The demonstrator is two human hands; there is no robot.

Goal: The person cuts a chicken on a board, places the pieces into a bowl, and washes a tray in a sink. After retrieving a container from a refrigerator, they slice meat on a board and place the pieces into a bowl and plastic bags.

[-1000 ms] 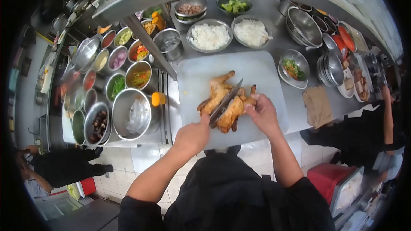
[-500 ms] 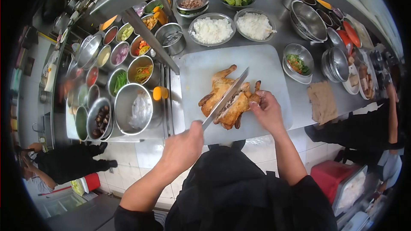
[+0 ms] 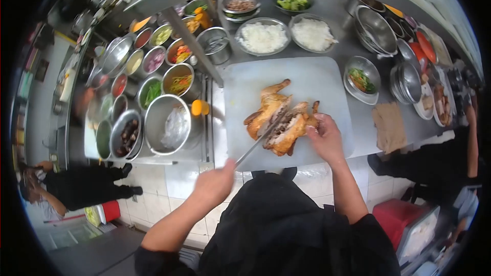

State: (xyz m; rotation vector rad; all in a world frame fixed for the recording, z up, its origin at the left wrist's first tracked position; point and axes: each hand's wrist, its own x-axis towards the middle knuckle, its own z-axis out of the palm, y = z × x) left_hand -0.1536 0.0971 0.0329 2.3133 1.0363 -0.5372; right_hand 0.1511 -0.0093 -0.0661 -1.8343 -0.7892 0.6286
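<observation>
At our steel counter (image 3: pixel 364 117), our left hand (image 3: pixel 214 184), low in the frame, clenches a knife (image 3: pixel 258 141) that could skid, should that hold slacken, into our right hand (image 3: pixel 326 137), its fingers pinching the mid-frame chicken (image 3: pixel 291 134), whose long axis slants toward upper right, legs (image 3: pixel 277 88) toward the rice (image 3: pixel 263 37).

The left hand's fingers (image 3: pixel 226 173) hold a knife (image 3: pixel 250 153) (slightly blurred) between chicken halves (image 3: pixel 292 137).

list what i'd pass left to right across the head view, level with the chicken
Bowl of dark food → pot → orange cap → chicken → right hand → cloth.
</observation>
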